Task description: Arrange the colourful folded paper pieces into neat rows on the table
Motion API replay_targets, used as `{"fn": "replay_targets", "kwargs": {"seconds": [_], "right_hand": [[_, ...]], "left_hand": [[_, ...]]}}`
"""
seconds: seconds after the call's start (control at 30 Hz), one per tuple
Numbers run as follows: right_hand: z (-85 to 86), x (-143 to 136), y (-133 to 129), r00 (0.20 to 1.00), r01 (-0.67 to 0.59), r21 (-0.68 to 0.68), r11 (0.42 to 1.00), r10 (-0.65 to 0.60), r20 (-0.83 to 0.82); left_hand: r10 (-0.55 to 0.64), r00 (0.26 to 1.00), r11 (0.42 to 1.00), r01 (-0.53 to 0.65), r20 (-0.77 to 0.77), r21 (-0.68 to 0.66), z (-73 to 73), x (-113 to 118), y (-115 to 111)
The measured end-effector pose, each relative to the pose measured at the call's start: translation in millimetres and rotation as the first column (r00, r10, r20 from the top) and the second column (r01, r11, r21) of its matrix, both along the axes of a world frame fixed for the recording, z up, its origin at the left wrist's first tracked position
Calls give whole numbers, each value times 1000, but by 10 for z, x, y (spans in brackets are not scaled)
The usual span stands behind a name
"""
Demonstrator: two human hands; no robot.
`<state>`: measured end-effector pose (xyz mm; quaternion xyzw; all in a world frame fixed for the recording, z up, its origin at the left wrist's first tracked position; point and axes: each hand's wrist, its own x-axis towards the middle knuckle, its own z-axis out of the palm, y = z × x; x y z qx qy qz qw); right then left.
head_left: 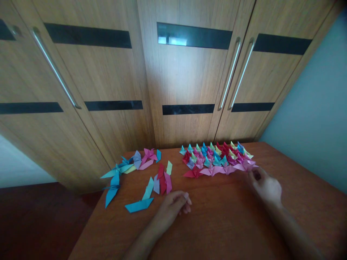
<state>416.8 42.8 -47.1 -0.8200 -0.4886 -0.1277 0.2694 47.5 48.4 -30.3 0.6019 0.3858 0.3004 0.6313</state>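
My right hand [267, 186] is at the right end of the front row of folded paper pieces. Its thumb and finger are pinched at the edge of a pink origami piece [244, 165]. Beside that one, more pink origami pieces [214, 170] and a red origami piece [193, 173] continue the row leftward. Behind them stand several rows of small pointed paper pieces [208, 161] in blue, green, red and pink. My left hand [176, 203] rests low over the table with its fingers loosely curled in, and nothing shows in them.
Left of centre on the wooden table [217, 216] lie flat folded strips, among them a blue strip [139, 205] and a red strip [162, 179]. Farther left are blue paper cranes [113, 186] and a pink crane [149, 155]. Wooden cupboard doors [187, 79] rise behind the table.
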Motion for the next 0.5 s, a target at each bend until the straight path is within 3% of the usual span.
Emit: {"fn": "replay_targets", "kwargs": {"seconds": [0.23,0.5], "right_hand": [[-123,62,98,1000,10,-158,987,-9,7],[-221,107,126,999,-7,-196,981,0,-37]], "left_hand": [[-11,1000,1000,11,7,-26,5,15,3],[19,1000,997,-18,10,-80,25,14,2]]}}
